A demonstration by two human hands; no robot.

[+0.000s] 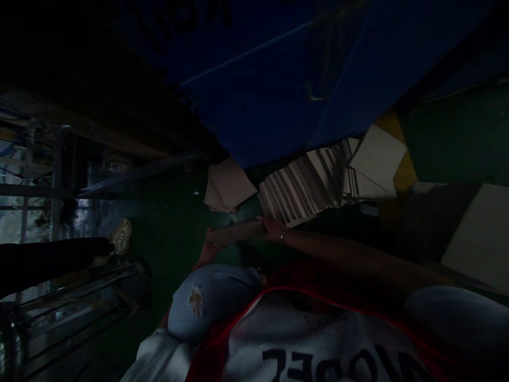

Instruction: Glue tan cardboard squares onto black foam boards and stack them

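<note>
Between my two hands, low over the green floor, is a stack of flat sheets [237, 232], seen edge-on, grey-brown in the dim light. My left hand [210, 249] is closed round its left end. At the right end my right hand [273, 229], with a bracelet at the wrist, grips the stack too. Just beyond it lies a small fanned pile of similar sheets [231, 183]. A long row of leaning sheets [302, 183] runs off to the right, close to my right hand. Larger pale sheets [377, 156] rest at the row's far end.
A large blue panel [274, 101] rises behind the sheets. On the left are metal frames [79, 313] and another person's leg and shoe [121, 236]. A yellow piece [406, 170] stands behind the row, and a big pale board [481, 239] lies at the right. Green floor [170, 212] shows between.
</note>
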